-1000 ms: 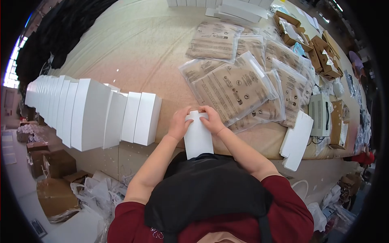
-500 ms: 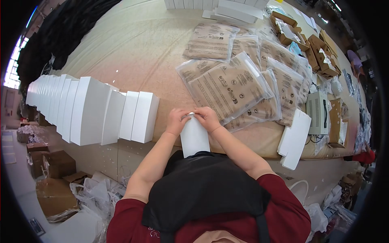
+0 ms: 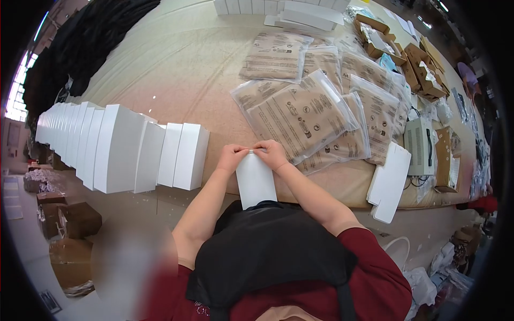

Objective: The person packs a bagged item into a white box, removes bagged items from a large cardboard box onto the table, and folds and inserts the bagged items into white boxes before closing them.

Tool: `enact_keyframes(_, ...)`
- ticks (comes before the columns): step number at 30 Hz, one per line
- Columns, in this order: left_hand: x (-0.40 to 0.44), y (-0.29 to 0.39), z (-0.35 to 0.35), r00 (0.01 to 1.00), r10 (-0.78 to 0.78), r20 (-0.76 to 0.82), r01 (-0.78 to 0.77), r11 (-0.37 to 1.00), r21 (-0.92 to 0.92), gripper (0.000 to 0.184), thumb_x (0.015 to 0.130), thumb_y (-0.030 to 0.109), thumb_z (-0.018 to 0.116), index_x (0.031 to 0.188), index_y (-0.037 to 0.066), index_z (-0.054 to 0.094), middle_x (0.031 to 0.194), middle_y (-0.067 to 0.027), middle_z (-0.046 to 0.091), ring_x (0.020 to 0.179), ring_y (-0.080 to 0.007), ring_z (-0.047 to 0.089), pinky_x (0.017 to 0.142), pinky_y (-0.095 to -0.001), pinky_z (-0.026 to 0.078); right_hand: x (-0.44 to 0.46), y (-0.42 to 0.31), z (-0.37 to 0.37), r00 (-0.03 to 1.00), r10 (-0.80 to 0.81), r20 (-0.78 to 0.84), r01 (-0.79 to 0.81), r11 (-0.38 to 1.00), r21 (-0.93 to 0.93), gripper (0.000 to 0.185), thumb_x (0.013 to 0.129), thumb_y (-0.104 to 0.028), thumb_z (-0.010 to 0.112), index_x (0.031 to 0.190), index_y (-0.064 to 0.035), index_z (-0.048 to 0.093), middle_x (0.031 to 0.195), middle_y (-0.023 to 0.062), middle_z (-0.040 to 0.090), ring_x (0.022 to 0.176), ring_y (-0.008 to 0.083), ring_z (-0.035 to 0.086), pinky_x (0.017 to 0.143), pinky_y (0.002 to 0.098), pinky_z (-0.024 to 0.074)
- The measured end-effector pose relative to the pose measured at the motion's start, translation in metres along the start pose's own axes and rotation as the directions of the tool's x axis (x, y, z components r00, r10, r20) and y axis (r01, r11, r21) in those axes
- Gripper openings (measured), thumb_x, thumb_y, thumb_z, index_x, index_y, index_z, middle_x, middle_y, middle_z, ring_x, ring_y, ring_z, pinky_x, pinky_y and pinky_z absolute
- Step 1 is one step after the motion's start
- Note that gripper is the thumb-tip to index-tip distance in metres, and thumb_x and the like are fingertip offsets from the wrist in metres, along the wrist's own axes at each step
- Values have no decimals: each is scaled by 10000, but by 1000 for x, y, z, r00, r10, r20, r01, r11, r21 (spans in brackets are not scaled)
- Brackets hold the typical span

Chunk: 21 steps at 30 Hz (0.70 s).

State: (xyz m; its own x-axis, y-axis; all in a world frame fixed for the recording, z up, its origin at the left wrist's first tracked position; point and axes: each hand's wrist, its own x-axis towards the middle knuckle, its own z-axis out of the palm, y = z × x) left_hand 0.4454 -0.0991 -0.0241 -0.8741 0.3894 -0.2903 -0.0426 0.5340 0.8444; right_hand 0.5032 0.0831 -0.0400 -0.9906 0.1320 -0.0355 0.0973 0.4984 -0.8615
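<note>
A white cardboard box (image 3: 256, 182) stands out from my apron at the table's front edge, its near end against me. At its far end, my left hand (image 3: 233, 157) pinches the left side of the edge. Opposite it, my right hand (image 3: 272, 154) grips the right side, and the fingertips of both hands almost meet there. Both hands are closed on the box; the exact fold under the fingers is too small to make out. Just beyond my right hand lie brown printed packets in clear zip bags (image 3: 300, 115).
A long row of white boxes (image 3: 115, 150) stands on the left. Flat white cartons (image 3: 390, 182) overhang the front edge at right, by a grey metal device (image 3: 419, 147). Open brown cartons (image 3: 425, 69) sit at the back right, black cloth (image 3: 96, 43) at back left.
Both hands stay at the far end of the box, with only a slight shift of the fingers. The whole view has moved slightly.
</note>
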Motion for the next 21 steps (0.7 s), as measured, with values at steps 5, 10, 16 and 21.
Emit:
enact_keyframes(5,1,-2,-4,996,-87,30,92,976,-197,161,816,104,718,930,-9,729,838,-74,705,758,-115,629,689,-257,502,-3,5,-1,1000,9,4,-9,999,38,192,781,-216,712,907,-78,753,893,128,708,849,258,669,783,346,518)
enact_keyframes(10,7,-7,0,996,-83,17,84,986,-141,91,792,80,723,838,4,703,781,-52,682,722,-106,615,665,-261,499,-5,12,6,999,34,-9,-33,995,93,176,767,-204,706,898,-98,755,896,132,706,888,294,659,806,368,517)
enact_keyframes(16,12,-10,4,999,-43,-23,40,995,-88,115,780,105,726,821,3,691,751,-45,676,699,-106,608,649,-266,496,7,6,10,993,114,-21,-112,991,77,140,752,-178,695,849,-90,743,897,135,706,892,290,662,801,368,517)
enact_keyframes(21,10,-46,22,958,61,-278,-18,988,153,397,789,151,737,1130,16,584,1042,-115,654,891,-176,639,758,-303,530,14,3,11,981,178,72,-185,978,95,117,750,-134,684,844,-77,726,931,143,703,948,305,656,819,374,510)
